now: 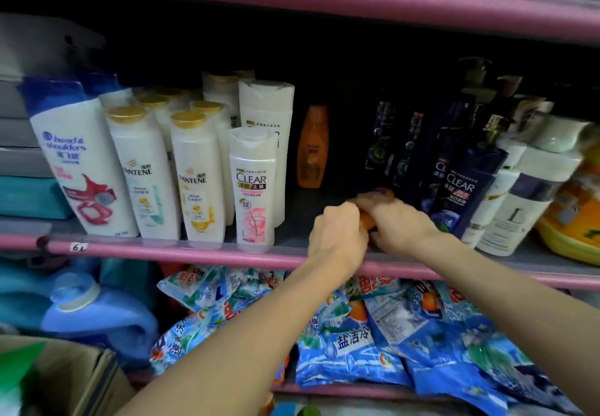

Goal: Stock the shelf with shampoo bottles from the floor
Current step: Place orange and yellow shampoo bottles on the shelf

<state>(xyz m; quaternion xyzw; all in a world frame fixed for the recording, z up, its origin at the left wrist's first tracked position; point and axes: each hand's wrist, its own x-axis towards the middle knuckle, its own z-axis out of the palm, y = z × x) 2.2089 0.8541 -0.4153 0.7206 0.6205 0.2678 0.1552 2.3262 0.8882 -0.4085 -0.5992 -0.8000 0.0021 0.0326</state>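
Observation:
Both hands reach into the gap in the middle of the pink-edged shelf [181, 248]. My left hand [337, 237] and my right hand [399, 220] are closed together around a small orange bottle [367, 220], which is mostly hidden by the fingers. An orange bit with a dark spot shows above my right hand. A second orange bottle [312, 146] stands upright at the back of the gap. White Clear bottles [252, 185] stand left of the gap and dark blue Clear bottles [461, 188] stand right of it.
White Pantene bottles [194, 175] and a Head & Shoulders bottle [81, 162] fill the shelf's left part. Blue detergent bags [373, 331] lie on the lower shelf under my arms. A blue jug [94, 311] and a cardboard box [68, 380] sit at lower left.

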